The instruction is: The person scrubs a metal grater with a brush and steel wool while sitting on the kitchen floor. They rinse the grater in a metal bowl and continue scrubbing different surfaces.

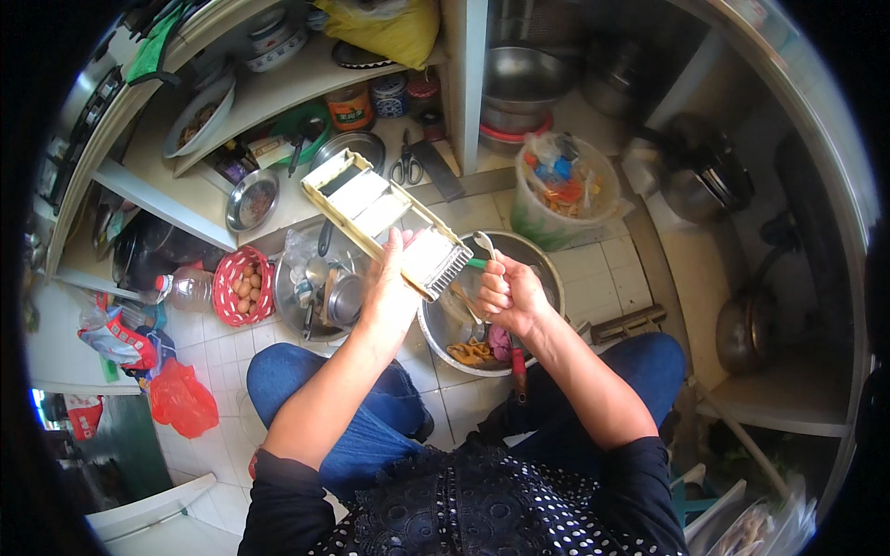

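Note:
My left hand (393, 281) holds a cream-coloured plastic rack (379, 219) with several compartments, tilted, above the floor between two metal basins. In my right hand (512, 295) is the handle of a small spoon (482, 241), its bowl upward near the rack's lower right corner. Under my right hand stands a metal basin (561, 292) holding utensils, a pink cloth (499, 342) and orange-yellow scraps (469, 352). A second metal basin (284, 295) at the left contains a ladle, a small metal bowl (345, 299) and other utensils. The rack partly hides my left fingers.
A red basket of eggs (247, 285) and a plastic bottle (189, 289) stand at the left. A bin with waste (567, 187) is behind the right basin. Scissors (406, 167) lie on the cabinet shelf. Pots and a kettle (746, 333) fill the right cabinet. A red bag (182, 398) lies lower left.

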`<state>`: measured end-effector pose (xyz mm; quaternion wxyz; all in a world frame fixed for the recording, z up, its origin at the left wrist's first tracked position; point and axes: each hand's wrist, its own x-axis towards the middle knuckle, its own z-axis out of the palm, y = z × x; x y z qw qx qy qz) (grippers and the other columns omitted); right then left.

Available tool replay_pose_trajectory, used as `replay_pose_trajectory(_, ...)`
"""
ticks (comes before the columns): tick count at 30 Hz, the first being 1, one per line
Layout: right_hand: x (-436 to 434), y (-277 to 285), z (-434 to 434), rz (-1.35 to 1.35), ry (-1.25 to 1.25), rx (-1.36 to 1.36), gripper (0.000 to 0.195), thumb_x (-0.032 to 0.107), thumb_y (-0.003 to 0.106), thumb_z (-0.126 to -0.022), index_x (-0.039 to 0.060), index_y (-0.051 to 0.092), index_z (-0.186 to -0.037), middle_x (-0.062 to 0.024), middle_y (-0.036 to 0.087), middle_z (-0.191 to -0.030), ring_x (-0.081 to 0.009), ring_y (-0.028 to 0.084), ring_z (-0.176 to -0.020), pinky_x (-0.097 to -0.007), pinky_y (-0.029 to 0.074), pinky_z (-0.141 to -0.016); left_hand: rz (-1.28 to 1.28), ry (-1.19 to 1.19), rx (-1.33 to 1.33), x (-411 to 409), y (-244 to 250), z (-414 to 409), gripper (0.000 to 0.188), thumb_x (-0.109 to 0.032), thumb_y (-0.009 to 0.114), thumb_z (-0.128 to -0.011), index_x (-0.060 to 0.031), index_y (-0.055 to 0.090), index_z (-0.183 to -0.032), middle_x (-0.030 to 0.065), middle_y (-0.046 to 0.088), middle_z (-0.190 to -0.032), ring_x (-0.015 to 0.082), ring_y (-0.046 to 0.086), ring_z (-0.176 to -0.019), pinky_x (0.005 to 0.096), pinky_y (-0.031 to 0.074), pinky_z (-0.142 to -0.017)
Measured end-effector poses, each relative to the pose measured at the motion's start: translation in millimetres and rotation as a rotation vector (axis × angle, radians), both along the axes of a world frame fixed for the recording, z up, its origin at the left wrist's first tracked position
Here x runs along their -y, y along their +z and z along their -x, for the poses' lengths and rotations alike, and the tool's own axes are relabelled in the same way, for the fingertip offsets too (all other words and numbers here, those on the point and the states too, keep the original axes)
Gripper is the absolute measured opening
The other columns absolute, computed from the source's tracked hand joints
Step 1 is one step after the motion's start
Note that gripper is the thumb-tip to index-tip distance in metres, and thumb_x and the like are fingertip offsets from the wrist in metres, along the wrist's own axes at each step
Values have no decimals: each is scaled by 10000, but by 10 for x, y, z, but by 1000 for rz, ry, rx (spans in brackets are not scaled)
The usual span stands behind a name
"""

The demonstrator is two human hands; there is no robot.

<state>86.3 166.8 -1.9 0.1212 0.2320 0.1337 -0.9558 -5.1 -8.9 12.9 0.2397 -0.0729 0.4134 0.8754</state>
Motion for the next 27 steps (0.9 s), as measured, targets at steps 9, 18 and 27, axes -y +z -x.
replay_pose_trajectory(9, -14, 155, -33, -53, 134, -49, 429, 412, 318, -1057, 166, 375, -710, 43, 306, -538, -97, 225, -426, -265, 182, -424, -3, -20, 20, -5, -12, -9, 638, -409, 617, -950, 84, 419, -1304, 222, 528, -1312, 276, 539, -1210, 398, 449, -1041)
replay_pose_trajectory(18, 175, 143, -13, -1069, 49, -82, 455, 395, 482, -1029, 127, 443, -664, 53, 344, -562, -67, 256, -492, -256, 209, -446, 34, -46, -83, 10, 14, -41, 565, -378, 595, -974, 80, 465, -1278, 196, 564, -1273, 240, 569, -1167, 359, 471, -1009)
replay_pose_trajectory(27, 177, 259, 13, -1536, 160, -93, 476, 348, 510, -1026, -23, 545, -729, 22, 393, -611, -85, 343, -590, -331, 342, -503, 155, -52, -287, 1, 63, -126, 370, -299, 605, -982, 26, 603, -1160, 116, 658, -1116, 157, 643, -984, 287, 533, -857)
